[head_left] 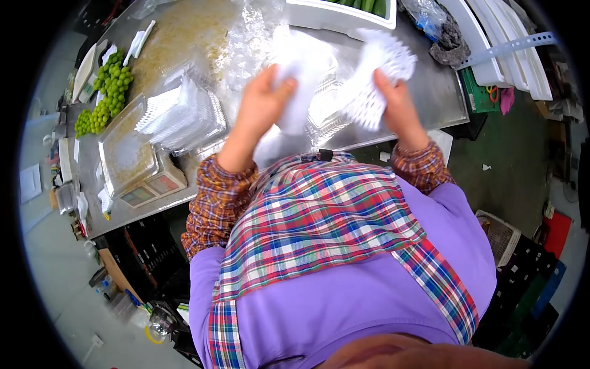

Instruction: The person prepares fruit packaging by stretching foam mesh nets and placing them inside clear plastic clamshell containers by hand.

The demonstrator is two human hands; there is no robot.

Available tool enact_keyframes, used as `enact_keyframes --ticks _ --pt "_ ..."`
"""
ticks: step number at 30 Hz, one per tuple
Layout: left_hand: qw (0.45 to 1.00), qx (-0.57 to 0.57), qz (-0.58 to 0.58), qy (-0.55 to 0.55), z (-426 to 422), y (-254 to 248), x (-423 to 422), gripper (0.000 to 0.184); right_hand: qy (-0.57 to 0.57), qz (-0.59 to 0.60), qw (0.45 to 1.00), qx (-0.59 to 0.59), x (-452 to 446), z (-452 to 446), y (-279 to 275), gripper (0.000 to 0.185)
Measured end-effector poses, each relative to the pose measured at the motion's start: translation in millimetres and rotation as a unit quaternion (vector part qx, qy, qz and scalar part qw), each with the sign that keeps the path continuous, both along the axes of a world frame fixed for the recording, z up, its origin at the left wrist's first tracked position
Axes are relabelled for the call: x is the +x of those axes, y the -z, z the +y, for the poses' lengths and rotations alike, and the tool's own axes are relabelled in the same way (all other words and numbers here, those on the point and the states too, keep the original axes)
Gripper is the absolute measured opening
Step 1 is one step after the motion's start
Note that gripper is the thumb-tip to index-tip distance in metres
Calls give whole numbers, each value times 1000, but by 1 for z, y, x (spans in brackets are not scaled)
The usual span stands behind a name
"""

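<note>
Over the metal table's front edge, my right hand grips a white foam net with a diamond mesh, its fingers closed on the edge. My left hand pinches a second white sheet. That one is smeared by motion, so I cannot tell for sure that it is also foam net. Between and below the hands, a clear plastic container is partly covered by the sheets. To the left of my left hand stands a stack of clear plastic containers with white foam net on top.
Green grapes lie at the table's left, near a clear lidded box. Crumpled clear plastic covers the middle back. A white foam box holds cucumbers behind my hands. White foam lids stand at the right.
</note>
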State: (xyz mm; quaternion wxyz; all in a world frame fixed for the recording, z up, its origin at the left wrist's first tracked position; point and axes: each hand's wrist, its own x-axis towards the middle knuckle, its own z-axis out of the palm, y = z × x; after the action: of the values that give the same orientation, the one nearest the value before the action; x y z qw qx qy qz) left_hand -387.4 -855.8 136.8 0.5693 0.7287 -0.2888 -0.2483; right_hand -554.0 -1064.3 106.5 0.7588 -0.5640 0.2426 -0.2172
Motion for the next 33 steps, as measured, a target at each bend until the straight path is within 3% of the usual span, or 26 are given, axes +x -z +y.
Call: enact_keyframes --ticks 2,3,4,7,10,11,12,13,15,16,18,19,20,22,23,26,27,30,31,33 --pt "984 -107 121 -70 1 -15 9 21 60 9 997 -43 -8 -36 -1 39" --pt "982 -120 118 -91 2 -21 11 24 62 132 964 -223 -14 -58 6 39" --pt "981 -115 131 -90 1 -21 8 27 59 249 884 -392 -18 -78 16 40" --pt "983 -96 140 -77 -4 -17 0 35 -73 418 657 -623 -16 -98 61 46" --pt "990 -86 86 -75 -15 -3 -7 37 15 190 726 -661 -8 -78 53 50" --pt "990 -99 73 -74 -19 -9 -16 35 37 131 801 -583 4 -62 32 50" --pt "992 -91 47 -70 -21 -8 -21 35 11 34 925 -379 14 -43 24 50" --pt "994 -82 22 -63 -24 -8 -26 35 -10 -66 986 -150 21 -22 18 50" --pt "995 -73 -53 -51 -33 -6 -37 35 -126 -109 985 -45 34 19 10 47" --pt "989 -65 -116 -57 -34 0 -38 34 -67 -60 996 2 41 45 -3 40" --pt "966 -49 -239 -79 -33 11 -37 32 10 -130 989 -69 57 52 21 36" --pt "961 -37 -253 -107 -23 0 -28 30 48 -95 993 -56 56 44 20 36" --pt "964 6 -219 -151 -9 -7 -10 29 85 -58 994 -42 49 33 16 37" --pt "967 -88 -83 -222 27 -8 28 30 88 -75 988 -98 35 -14 29 38" --pt "963 -130 -49 -229 38 -11 34 29 62 -145 987 -8 25 -12 5 37" --pt "967 -128 -33 -216 37 -4 25 30 59 -131 989 -28 18 -14 -6 36" --pt "968 -92 -98 -213 26 -3 19 29 39 -140 989 0 18 -12 -11 31" --pt "996 -13 -77 -49 0 9 12 35 -11 -135 985 -106 21 -4 -20 27" --pt "996 -8 -66 -57 -4 11 8 35 -13 -130 982 -134 19 0 -32 28" --pt "997 4 -47 -69 -8 12 5 36 -9 -170 886 -432 16 -2 -33 27"
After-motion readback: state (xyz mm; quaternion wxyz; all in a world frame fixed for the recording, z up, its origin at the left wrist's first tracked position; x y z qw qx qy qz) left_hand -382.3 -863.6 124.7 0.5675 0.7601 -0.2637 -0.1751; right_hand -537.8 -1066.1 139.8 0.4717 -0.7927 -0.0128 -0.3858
